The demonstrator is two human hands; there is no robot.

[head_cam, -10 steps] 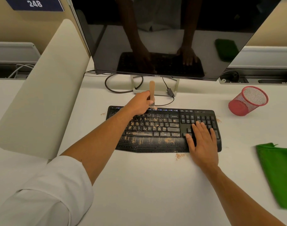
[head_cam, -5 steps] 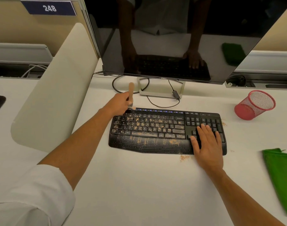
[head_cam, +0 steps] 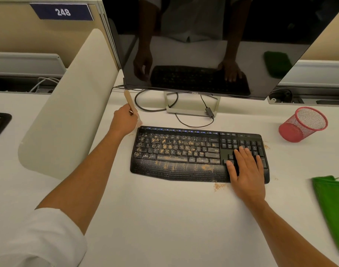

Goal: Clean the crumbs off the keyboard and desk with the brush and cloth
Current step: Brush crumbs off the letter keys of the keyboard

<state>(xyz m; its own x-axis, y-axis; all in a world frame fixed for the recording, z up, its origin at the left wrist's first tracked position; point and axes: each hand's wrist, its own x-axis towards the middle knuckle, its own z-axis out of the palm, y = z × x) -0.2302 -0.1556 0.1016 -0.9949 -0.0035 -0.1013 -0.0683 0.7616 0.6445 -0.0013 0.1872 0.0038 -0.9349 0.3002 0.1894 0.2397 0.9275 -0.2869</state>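
Left hand: my left hand (head_cam: 124,120) is curled around the small wooden-handled brush (head_cam: 131,106), gripping it low on the handle, just off the far left corner of the keyboard.
Brush: the pale handle sticks up and away from my fist, tilted to the left; the bristle end points down beside my knuckles, close to the keyboard's corner, and I cannot tell whether it touches the desk.
Right hand: my right hand (head_cam: 245,170) lies flat with fingers straight and slightly spread, pressing on the number pad and the right end of the palm rest; it holds nothing.
Keyboard: the black curved keyboard with a dotted palm rest (head_cam: 184,153) sits on the white desk (head_cam: 164,218) in front of the dark monitor (head_cam: 212,45).
Crumbs: tan crumbs (head_cam: 172,146) are scattered over the letter keys and the palm rest; a small heap lies on the desk just beside my right thumb.
Cloth: the green cloth (head_cam: 332,205) lies on the desk to the right, well apart from my right hand.
Cup: a red mesh pen cup (head_cam: 303,124) lies tipped beyond the keyboard's right end.
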